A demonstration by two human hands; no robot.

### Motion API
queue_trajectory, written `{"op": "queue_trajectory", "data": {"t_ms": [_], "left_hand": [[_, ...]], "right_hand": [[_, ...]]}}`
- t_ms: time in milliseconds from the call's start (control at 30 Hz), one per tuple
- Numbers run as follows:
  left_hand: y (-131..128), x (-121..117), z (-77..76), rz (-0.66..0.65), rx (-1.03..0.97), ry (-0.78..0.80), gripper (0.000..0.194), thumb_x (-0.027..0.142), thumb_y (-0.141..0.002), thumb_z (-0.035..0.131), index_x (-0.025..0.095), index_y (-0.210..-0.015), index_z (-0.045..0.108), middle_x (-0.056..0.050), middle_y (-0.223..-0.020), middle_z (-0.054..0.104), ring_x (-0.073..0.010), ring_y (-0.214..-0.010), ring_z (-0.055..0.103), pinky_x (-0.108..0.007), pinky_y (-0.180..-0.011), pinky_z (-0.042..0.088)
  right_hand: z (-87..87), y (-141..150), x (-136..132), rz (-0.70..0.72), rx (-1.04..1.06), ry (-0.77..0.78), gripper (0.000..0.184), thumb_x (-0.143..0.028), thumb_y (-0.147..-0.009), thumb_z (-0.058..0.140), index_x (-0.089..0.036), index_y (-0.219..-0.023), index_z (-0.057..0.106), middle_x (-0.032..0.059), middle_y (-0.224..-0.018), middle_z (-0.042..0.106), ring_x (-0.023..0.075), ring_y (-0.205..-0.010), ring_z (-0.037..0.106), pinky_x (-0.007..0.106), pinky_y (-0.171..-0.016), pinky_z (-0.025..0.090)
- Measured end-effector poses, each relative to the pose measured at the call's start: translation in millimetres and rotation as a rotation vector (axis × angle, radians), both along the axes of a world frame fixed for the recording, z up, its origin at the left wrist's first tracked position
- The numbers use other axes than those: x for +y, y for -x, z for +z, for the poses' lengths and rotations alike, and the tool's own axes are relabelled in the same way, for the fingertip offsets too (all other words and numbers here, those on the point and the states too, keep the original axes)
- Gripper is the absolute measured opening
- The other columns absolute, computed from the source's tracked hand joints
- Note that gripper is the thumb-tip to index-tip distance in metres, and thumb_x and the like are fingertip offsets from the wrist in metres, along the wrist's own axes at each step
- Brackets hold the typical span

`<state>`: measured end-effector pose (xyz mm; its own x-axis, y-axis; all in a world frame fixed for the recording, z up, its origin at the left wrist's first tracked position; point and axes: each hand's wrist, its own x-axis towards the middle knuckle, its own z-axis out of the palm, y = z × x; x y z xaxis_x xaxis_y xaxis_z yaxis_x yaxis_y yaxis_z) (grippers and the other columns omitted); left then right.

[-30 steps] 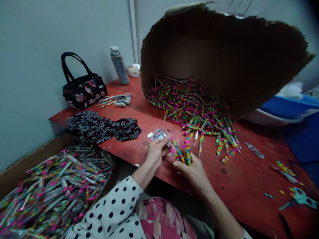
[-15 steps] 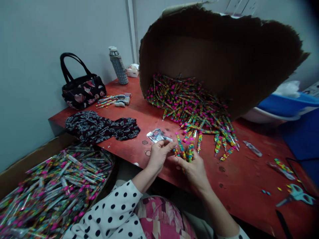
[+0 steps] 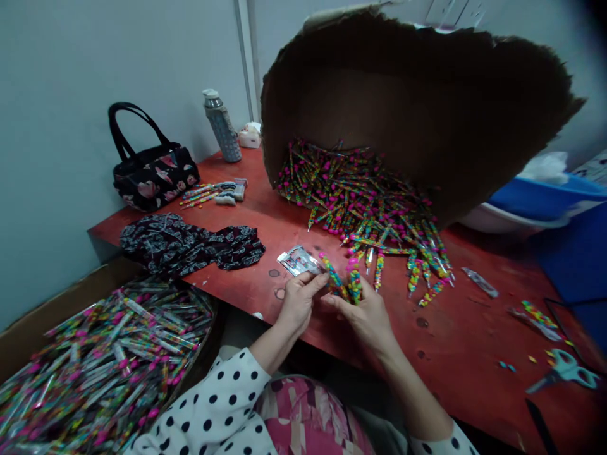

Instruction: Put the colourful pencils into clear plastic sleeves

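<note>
Tubes of coloured pellets (image 3: 353,282) between my hands, above the near edge of the red table (image 3: 465,335). My right hand (image 3: 368,315) is curled closed round the lower part of a small bunch of them, thumb across the front; two stand out clearly, their pink ends uppermost, one nearly upright against my fingers and the other leaning to the left. How many more lie within the grasp cannot be told. My left hand (image 3: 294,302) is just to the left of the bunch, thumb and forefinger drawn nearly together at the leaning tube; whether they pinch it or something clear beside it cannot be made out. Just beyond the left fingers lies a silvery packet (image 3: 298,260), flat on the table. Past both hands, a large torn-edged carton (image 3: 417,95) opens towards me, a heap of similar tubes (image 3: 351,189) spilling from its mouth, the nearest just beyond my right hand. Below and to the left of my left hand, a second box (image 3: 47,303) holds many wrapped tubes (image 3: 118,354). A dark patterned cloth (image 3: 190,246) lies on the table near that box; scissors (image 3: 564,371) lie well apart, to the right
</note>
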<state>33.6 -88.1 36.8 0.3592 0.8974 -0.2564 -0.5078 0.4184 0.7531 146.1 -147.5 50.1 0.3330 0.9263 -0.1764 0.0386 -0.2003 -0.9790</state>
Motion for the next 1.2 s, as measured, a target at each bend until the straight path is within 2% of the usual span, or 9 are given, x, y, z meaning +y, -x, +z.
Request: {"op": "queue_trajectory", "data": {"t_ms": [167, 267, 433, 533, 600, 767, 1033, 1100, 1200], "left_hand": [[0, -10, -5.3, -0.160, -0.096, 0.035, 0.021, 0.032, -0.069, 0.067, 0.012, -0.069, 0.059, 0.000, -0.058, 0.057, -0.0109, -0.050, 0.053, -0.026, -0.052, 0.046], [1, -13, -6.4, -0.175, -0.109, 0.071, 0.023, 0.033, -0.069, 0.067, 0.013, -0.070, 0.056, 0.001, -0.054, 0.055, -0.0115, -0.045, 0.052, -0.026, -0.045, 0.045], [8, 1, -1.2, 0.091, -0.135, 0.113, 0.023, 0.024, -0.061, 0.074, 0.013, -0.072, 0.057, 0.001, -0.067, 0.062, -0.0089, -0.058, 0.058, -0.020, -0.058, 0.048], [8, 2, -1.1, 0.170, -0.126, 0.141, 0.027, 0.022, -0.056, 0.076, 0.014, -0.073, 0.056, 0.002, -0.069, 0.062, -0.0080, -0.062, 0.059, -0.019, -0.063, 0.048], [4, -4, -2.9, 0.120, -0.091, 0.151, 0.028, 0.025, -0.057, 0.076, 0.014, -0.072, 0.056, 0.002, -0.066, 0.061, -0.0084, -0.058, 0.058, -0.021, -0.060, 0.048], [1, -20, -6.4, -0.062, -0.037, 0.074, 0.030, 0.037, -0.064, 0.069, 0.013, -0.076, 0.056, 0.002, -0.054, 0.057, -0.0101, -0.035, 0.049, -0.024, -0.037, 0.041], [12, -21, -1.8, -0.042, -0.004, 0.050, 0.028, 0.037, -0.066, 0.068, 0.013, -0.078, 0.058, 0.000, -0.057, 0.059, -0.0118, -0.038, 0.051, -0.025, -0.037, 0.042], [23, -21, 2.5, 0.048, -0.024, 0.069, 0.027, 0.034, -0.063, 0.071, 0.014, -0.075, 0.058, 0.000, -0.060, 0.060, -0.0120, -0.043, 0.055, -0.024, -0.041, 0.045], [58, -15, 10.1, 0.404, -0.078, 0.029, 0.031, 0.041, -0.060, 0.072, 0.016, -0.072, 0.058, 0.001, -0.064, 0.062, -0.0122, -0.058, 0.060, -0.025, -0.059, 0.050]], "right_hand": [[2.0, 0, 7, 0.049, 0.136, -0.013, 0.033, -0.033, -0.060, 0.075, -0.020, -0.081, 0.054, -0.0046, -0.057, 0.057, 0.0111, -0.045, 0.050, 0.023, -0.039, 0.043], [-0.2, 4, 9, 0.029, 0.210, 0.001, 0.035, -0.033, -0.058, 0.076, -0.018, -0.080, 0.053, -0.0044, -0.055, 0.057, 0.0117, -0.046, 0.053, 0.022, -0.039, 0.044], [-11.2, 6, -9, 0.099, 0.308, 0.073, 0.033, -0.036, -0.065, 0.071, -0.017, -0.086, 0.053, -0.0014, -0.062, 0.061, 0.0111, -0.046, 0.055, 0.020, -0.038, 0.043], [-16.7, 4, -18, -0.021, 0.247, 0.081, 0.031, -0.036, -0.063, 0.073, -0.018, -0.076, 0.051, -0.0056, -0.047, 0.054, 0.0076, -0.035, 0.044, 0.018, -0.032, 0.034], [-17.0, 5, -17, -0.078, 0.180, 0.051, 0.031, -0.037, -0.063, 0.073, -0.019, -0.075, 0.051, -0.0061, -0.045, 0.053, 0.0081, -0.035, 0.044, 0.018, -0.033, 0.034], [-14.0, 14, -5, 0.009, 0.143, -0.025, 0.030, -0.036, -0.066, 0.071, -0.019, -0.082, 0.052, -0.0063, -0.047, 0.054, 0.0087, -0.036, 0.047, 0.019, -0.035, 0.037], [-23.5, 25, -1, 0.069, 0.244, -0.009, 0.032, -0.035, -0.065, 0.072, -0.018, -0.083, 0.052, -0.0064, -0.049, 0.056, 0.0080, -0.037, 0.048, 0.018, -0.035, 0.037], [-21.9, 27, 0, 0.089, 0.284, 0.002, 0.033, -0.037, -0.064, 0.073, -0.018, -0.082, 0.052, -0.0053, -0.052, 0.057, 0.0093, -0.040, 0.051, 0.020, -0.037, 0.040], [-17.9, 23, 3, 0.062, 0.352, 0.024, 0.034, -0.041, -0.064, 0.072, -0.019, -0.078, 0.051, -0.0027, -0.060, 0.061, 0.0116, -0.047, 0.056, 0.022, -0.043, 0.045]]}}
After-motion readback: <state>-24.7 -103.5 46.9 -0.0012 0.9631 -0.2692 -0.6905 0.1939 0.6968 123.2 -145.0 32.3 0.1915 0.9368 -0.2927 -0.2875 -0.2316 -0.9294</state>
